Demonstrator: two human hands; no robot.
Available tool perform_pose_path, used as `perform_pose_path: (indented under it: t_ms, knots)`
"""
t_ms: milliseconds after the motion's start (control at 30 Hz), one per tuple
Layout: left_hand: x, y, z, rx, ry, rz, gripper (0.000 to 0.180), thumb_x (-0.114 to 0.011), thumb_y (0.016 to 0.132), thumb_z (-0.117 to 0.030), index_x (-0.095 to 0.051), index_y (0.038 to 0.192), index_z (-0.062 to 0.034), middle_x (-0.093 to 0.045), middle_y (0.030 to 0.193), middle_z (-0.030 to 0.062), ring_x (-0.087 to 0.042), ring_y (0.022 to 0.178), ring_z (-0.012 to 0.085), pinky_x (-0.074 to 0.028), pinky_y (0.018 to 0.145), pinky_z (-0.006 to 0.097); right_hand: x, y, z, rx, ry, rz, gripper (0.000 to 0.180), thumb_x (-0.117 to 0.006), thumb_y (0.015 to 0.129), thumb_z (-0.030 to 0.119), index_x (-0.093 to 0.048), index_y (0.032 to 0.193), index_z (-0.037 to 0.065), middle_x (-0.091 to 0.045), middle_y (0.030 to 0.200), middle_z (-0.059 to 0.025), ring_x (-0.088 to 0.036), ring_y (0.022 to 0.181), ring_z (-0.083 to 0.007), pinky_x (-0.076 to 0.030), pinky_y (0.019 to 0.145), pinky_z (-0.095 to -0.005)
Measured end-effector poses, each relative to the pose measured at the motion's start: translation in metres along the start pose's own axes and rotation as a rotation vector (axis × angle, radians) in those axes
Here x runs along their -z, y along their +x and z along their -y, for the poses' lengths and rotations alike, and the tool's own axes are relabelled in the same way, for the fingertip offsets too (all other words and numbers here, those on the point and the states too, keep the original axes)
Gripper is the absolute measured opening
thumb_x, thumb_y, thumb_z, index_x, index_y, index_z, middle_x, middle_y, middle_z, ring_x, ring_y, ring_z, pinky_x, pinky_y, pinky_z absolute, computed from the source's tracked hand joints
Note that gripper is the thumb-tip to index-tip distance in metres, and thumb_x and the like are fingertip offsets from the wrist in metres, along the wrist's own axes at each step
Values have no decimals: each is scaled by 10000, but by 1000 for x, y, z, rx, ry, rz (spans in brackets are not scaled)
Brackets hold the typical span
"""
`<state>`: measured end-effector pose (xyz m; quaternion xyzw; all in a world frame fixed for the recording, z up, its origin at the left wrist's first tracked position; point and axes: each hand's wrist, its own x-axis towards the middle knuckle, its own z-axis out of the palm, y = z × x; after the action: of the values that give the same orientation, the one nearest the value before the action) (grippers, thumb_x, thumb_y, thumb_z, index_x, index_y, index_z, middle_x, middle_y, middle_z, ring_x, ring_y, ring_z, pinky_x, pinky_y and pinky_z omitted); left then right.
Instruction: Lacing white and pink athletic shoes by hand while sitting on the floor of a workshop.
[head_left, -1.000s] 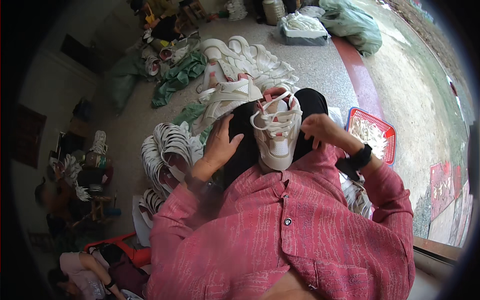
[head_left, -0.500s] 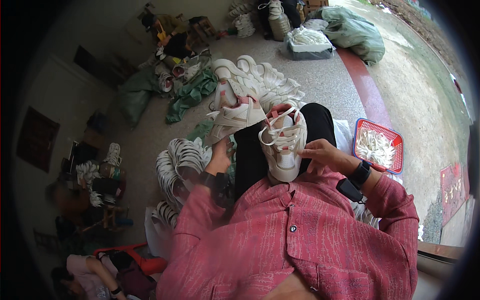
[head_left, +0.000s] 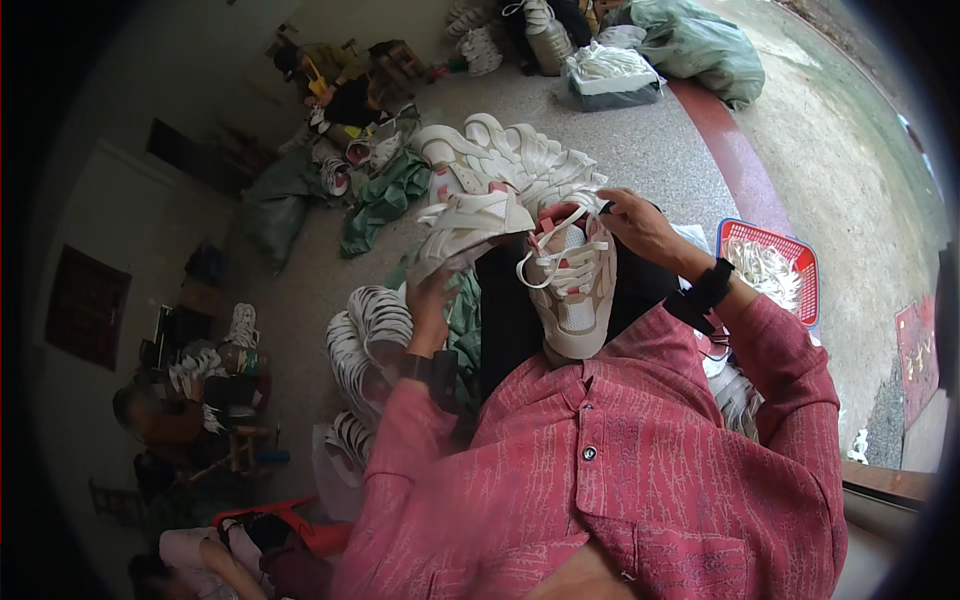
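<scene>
On my lap lies a white and beige sneaker (head_left: 578, 295) with pink lining and loose white laces, its toe toward me. My right hand (head_left: 635, 225) is at its collar, the thumb and fingertips pinched on a white shoelace (head_left: 552, 238). To the left my left hand (head_left: 430, 305) grips a second sneaker (head_left: 465, 228) of the same kind from below. That shoe hangs tilted beside my knee, slightly smeared by motion, and partly hides the fingers.
Beyond my knees, a row of white sneakers (head_left: 530, 160) covers the floor. Stacked white shoes (head_left: 360, 330) stand at my left. A red basket (head_left: 812, 270) of laces is at my right. A lace-filled box (head_left: 612, 95) and green sacks (head_left: 690, 55) lie farther off; people sit at the left.
My right hand has moved from the lap sneaker's side near the toe up to its collar and lace. My left hand has risen slightly, and its sneaker has tilted.
</scene>
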<state>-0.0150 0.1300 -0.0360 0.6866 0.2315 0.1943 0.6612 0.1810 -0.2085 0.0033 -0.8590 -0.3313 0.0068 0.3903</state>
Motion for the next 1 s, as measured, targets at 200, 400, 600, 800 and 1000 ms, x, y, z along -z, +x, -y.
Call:
perform_pose_path:
  t_ms: [200,400,600,800,1000]
  knots:
    - [-56,4,-110,-598,91,-58,410,-629,960,-256,-438,1239,-24,-627,1020,87,-635,843,115,-579,570,240,-7,9,11,104,822,383,351,-450,1006,172,-590,1310,67,-637,1165,-76,-571,1064,-162,-457,966,-316]
    - [-142,20,-141,-787,616,172,589,-748,814,-156,-427,1294,-39,-626,1107,153,-619,983,263,-512,837,406,-9,8,12,99,816,360,343,-462,1000,177,-605,1291,64,-640,1150,-74,-578,1034,-149,-465,953,-314]
    - [-124,60,-72,-1023,951,-261,637,-699,787,-90,-443,1370,-83,-619,1105,196,-566,1032,402,-427,894,510,-3,13,10,24,729,310,361,-532,975,250,-622,1258,45,-647,1118,-96,-594,1012,-169,-477,927,-313]
    - [-128,59,-82,-935,568,-190,330,-619,829,-69,-615,1153,-4,-661,904,213,-615,838,446,-481,781,505,-29,26,3,198,555,322,510,-684,896,404,-588,1247,47,-648,1141,-149,-617,1035,-229,-484,899,-341]
    - [-190,38,-145,-1247,664,-135,269,-574,837,-34,-657,1091,-4,-665,865,265,-667,830,428,-523,729,475,-33,23,7,119,821,416,654,-714,879,429,-459,1347,49,-595,1184,-91,-559,1058,-174,-469,891,-317]
